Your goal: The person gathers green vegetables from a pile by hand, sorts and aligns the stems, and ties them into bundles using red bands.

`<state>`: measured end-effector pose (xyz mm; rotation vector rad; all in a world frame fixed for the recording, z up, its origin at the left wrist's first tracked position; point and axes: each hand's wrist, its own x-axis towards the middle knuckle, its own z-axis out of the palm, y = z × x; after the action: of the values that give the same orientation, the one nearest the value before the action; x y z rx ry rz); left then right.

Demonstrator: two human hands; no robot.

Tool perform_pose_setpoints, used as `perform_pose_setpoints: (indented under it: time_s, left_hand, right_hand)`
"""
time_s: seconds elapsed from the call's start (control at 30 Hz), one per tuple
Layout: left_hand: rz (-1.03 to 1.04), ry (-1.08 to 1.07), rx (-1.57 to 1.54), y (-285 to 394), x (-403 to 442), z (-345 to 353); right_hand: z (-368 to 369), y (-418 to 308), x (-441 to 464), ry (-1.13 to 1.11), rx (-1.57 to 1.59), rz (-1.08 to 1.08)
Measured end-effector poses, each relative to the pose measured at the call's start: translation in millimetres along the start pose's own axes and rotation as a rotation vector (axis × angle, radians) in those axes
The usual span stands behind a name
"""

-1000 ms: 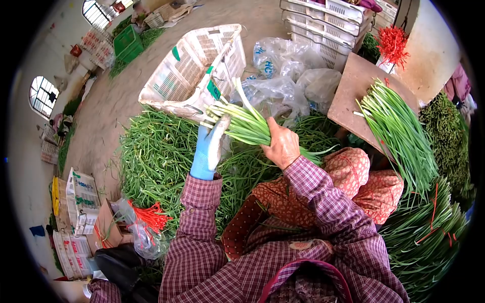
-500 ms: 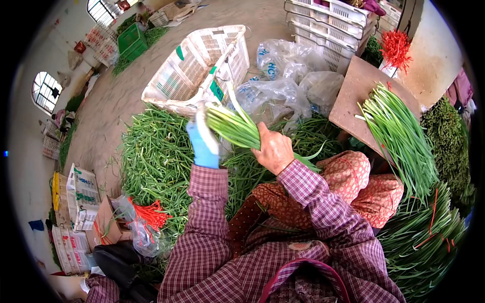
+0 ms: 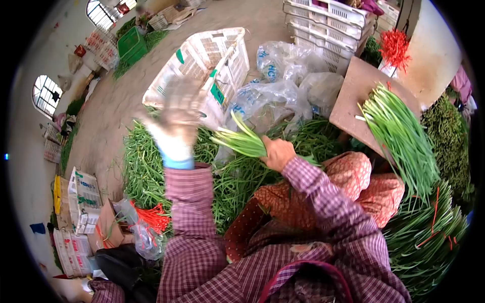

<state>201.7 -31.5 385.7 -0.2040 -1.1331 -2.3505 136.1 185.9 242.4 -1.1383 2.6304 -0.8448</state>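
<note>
Garlic chives (image 3: 241, 142), one bunch: clamped in my right hand (image 3: 279, 153), over the loose heap (image 3: 151, 169); fanned stem ends, apt to slip out if my grip slackens. Left hand (image 3: 177, 123), gloved: apart, motion-blurred, finger closure indeterminable; a wide swing could knock the white crate (image 3: 235, 68).

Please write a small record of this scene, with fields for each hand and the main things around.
Left hand: gloved, blurred; grip unclear
Right hand: bare, fingers closed around a small green bunch
Loose greens: heaped on the floor beyond the knees
White crate: upright, beyond the heap
Plastic bags: crumpled, right of the crate
Board: at right, a larger bunch lying partly on it
</note>
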Motion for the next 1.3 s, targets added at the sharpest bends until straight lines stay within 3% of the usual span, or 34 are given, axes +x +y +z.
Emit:
perform_pose_setpoints:
  time_s: [0.03,0.07,0.13,0.23,0.37,0.47,0.6,0.63,0.73,0.83,0.93,1.0,1.03,1.13,1.23,1.3]
  left_hand:
    - [0.088,0.085,0.025,20,1,5]
    - [0.08,-0.481,-0.366,38,13,-20]
    - [0.316,0.182,0.242,37,8,-2]
    - [0.082,0.128,0.282,-4,-6,-53]
    - [-0.199,0.007,0.236,-64,-52,-29]
    - [-0.181,-0.198,0.275,-68,-40,-31]
    - [-0.274,-0.1,0.123,-55,-10,17]
    - [-0.225,-0.146,0.042,-57,-1,10]
    - [-0.359,-0.173,-0.196,-33,17,6]
    - [-0.061,-0.142,-0.064,14,37,5]
    - [0.176,-0.171,-0.121,52,58,-7]
    - [0.147,-0.272,-0.236,70,64,-11]
    - [0.139,-0.302,-0.258,75,66,-14]
    - [0.148,-0.349,-0.283,77,69,-20]
    - [0.135,-0.392,-0.328,72,69,-17]
    - [0.094,-0.416,-0.392,65,69,-12]
  right_hand:
    - [-3,1,-6,0.044,-0.005,0.002]
    - [-10,-4,-9,0.095,0.051,0.042]
    - [-31,-17,-6,0.223,0.138,0.054]
    - [-37,-28,-2,0.305,0.17,0.018]
    - [-41,-39,-3,0.302,0.18,-0.008]
    - [-39,-50,-4,0.275,0.195,-0.04]
    - [-39,-54,0,0.166,0.351,-0.021]
    - [-40,-52,1,0.134,0.418,-0.062]
    - [-41,-43,-2,0.109,0.496,-0.133]
    - [-37,-13,-14,0.16,0.251,-0.159]
    - [-13,41,-24,-0.044,-0.17,0.054]
    - [-27,46,-25,-0.459,-0.263,0.371]
    - [-32,50,-28,-0.502,-0.298,0.399]
    - [-52,57,-28,-0.252,-0.259,0.43]
    - [-72,59,-29,0.141,-0.256,0.232]
    - [-89,47,-32,0.265,-0.145,0.144]
